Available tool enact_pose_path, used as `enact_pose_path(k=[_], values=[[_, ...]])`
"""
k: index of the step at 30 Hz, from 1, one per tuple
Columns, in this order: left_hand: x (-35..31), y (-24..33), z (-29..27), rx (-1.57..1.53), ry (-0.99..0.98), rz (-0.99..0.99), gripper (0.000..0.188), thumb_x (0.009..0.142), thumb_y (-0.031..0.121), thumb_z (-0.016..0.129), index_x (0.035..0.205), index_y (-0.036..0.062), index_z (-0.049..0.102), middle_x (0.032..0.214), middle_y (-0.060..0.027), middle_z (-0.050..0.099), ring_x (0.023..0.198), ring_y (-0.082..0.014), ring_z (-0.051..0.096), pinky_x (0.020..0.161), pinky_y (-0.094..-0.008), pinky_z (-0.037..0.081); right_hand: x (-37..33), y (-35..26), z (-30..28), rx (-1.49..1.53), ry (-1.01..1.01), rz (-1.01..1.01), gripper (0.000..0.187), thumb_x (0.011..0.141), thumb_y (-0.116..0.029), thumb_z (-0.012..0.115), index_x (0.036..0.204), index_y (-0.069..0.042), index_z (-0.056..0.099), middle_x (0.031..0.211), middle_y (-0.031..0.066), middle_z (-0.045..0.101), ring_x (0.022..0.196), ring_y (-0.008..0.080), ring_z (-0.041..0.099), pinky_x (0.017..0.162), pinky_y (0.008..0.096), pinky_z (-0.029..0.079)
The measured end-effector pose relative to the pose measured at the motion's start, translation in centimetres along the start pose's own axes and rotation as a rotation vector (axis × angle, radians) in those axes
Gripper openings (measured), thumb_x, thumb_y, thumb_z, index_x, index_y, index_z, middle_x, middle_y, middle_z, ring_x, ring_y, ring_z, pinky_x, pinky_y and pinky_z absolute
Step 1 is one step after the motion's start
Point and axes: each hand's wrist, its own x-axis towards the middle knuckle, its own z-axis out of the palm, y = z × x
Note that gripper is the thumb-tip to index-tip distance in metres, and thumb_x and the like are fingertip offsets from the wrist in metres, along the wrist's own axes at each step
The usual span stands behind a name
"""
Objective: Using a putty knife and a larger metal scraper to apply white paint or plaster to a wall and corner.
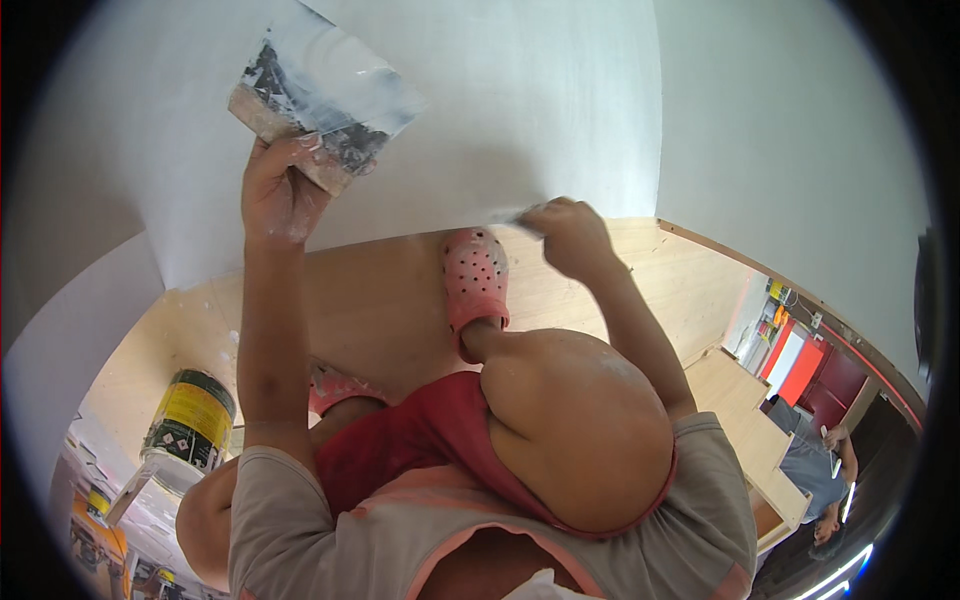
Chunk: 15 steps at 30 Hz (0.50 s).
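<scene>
My left hand (285, 190) is raised at the upper left, closed round the wooden edge of a wide filling blade (330, 90). Its flat dark plate is smeared with white putty. Lower and to the right, my right hand (572, 235) grips a putty knife (520, 215), which is partly hidden by the fingers and blurred. The knife is at the bottom of the white wall (520, 100), close above the wooden floor (380, 275). White smears mark the left fingers and wrist.
My feet in pink clogs (475, 270) are on the wooden floor near the wall. A yellow and black paint can (190, 420) stands at the left. Stepped wooden boards (740, 410) lie at the right. Beyond them another person (810, 460) appears at the lower right.
</scene>
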Motion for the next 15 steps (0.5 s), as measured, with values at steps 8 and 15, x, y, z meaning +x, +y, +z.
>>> enact_pose_path(k=[8,15], values=[[-0.9,-2.2,3.3,0.196,0.094,0.141,0.035,0.073,-0.008,0.046,0.108,-0.001,0.043,0.099,-0.0089,0.054,0.087,-0.0145,0.055,0.075,-0.029,0.047,4.7,-5.2,-8.6,1.743,0.45,0.433,0.03,0.078,0.002,0.046,0.107,0.005,0.048,0.095,0.0124,0.057,0.09,0.0246,0.057,0.081,0.0355,0.046],[-1.5,-0.4,7.9,1.258,-0.274,0.591,0.051,0.076,-0.007,0.042,0.125,0.0035,0.036,0.117,-0.0127,0.048,0.103,-0.0219,0.049,0.087,-0.0311,0.041,7.5,-6.9,-10.6,2.12,0.181,0.461,0.035,0.077,-0.002,0.048,0.112,0.002,0.042,0.101,0.0132,0.055,0.091,0.0246,0.056,0.081,0.0369,0.047]])
